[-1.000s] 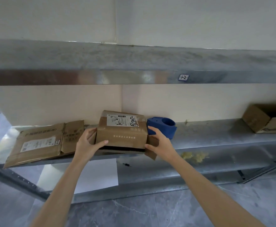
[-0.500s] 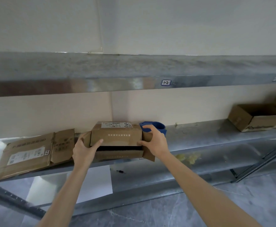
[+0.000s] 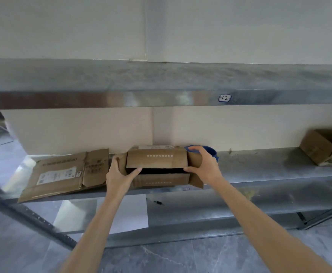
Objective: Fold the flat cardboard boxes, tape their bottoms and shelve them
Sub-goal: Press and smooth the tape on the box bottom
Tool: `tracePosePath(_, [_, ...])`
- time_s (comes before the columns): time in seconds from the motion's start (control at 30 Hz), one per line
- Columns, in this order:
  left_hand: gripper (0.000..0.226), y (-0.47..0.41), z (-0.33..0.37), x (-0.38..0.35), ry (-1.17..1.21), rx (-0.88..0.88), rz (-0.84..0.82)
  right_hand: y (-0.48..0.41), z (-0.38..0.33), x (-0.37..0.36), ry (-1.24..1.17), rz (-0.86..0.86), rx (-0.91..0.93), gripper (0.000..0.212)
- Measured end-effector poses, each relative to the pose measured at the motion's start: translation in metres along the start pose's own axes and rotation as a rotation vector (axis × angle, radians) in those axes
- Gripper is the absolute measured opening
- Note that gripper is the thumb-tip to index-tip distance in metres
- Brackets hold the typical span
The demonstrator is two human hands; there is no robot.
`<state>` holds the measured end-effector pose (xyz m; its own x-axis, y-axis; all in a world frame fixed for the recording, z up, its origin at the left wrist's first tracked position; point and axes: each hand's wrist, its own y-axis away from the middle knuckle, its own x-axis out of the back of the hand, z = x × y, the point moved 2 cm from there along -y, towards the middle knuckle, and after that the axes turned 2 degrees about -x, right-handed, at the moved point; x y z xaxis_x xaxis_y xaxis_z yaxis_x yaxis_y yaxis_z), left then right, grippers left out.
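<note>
— Where do we have the cardboard box [image 3: 157, 161] right now?

— Between our two hands, on the front part of the middle metal shelf [image 3: 269, 170]. Our left hand [image 3: 119, 174] grips its left end, thumb hooked over the near edge by the dark opening; our right hand [image 3: 204, 166] clasps the right end, fingers curled over the top and thumb at the near edge.

— So both hands are closed around it?

— Yes, each wrapped partly around an end of the box, neither spread flat. The box lies on its side with its open mouth facing us: a dark slot between the upper panel and a lower flap, and side flaps splayed out at both ends.

— What do we see of the material?

— Plain brown corrugated board, creased, with a row of small pale printed characters across the front panel and a white label on top. Just left of it lies a flat cardboard box [image 3: 62, 172], unfolded, bearing a shipping label. Behind our right hand a blue rounded tape dispenser [image 3: 212, 151] peeks out. Far right on the same shelf stands an open cardboard box [image 3: 322, 148]. The shelving is dull, mottled galvanised steel; the upper shelf edge carries a small handwritten tag [image 3: 225, 98].
</note>
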<state>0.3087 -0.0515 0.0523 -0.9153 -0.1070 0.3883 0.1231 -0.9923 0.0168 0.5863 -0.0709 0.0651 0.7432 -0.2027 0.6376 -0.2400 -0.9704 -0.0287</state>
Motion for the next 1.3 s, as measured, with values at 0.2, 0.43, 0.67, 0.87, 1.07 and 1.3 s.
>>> tracePosePath(0.2, [0.077, 0.001, -0.008, 0.000, -0.026, -0.061, 0.028, -0.003, -0.003, -0.001, -0.052, -0.034, -0.006, 0.076])
tracePosePath(0.43, [0.079, 0.000, -0.009, 0.000, 0.002, -0.074, -0.042, -0.003, 0.000, -0.003, -0.131, -0.019, -0.026, 0.061])
tracePosePath(0.67, [0.094, 0.008, -0.019, 0.006, 0.011, -0.100, -0.227, -0.011, -0.009, -0.005, -0.130, 0.066, -0.161, 0.044])
tracePosePath(0.87, [0.096, 0.013, -0.025, 0.004, 0.002, -0.140, -0.237, -0.018, -0.017, -0.010, -0.020, 0.159, -0.203, 0.049])
tracePosePath(1.07, [0.100, 0.014, -0.024, -0.001, -0.029, -0.142, -0.220, -0.016, -0.033, -0.013, 0.115, 0.243, -0.199, 0.052])
tracePosePath(1.3, [0.113, 0.012, -0.032, -0.002, -0.080, -0.160, -0.248, -0.018, -0.036, -0.012, 0.174, 0.271, -0.223, 0.056])
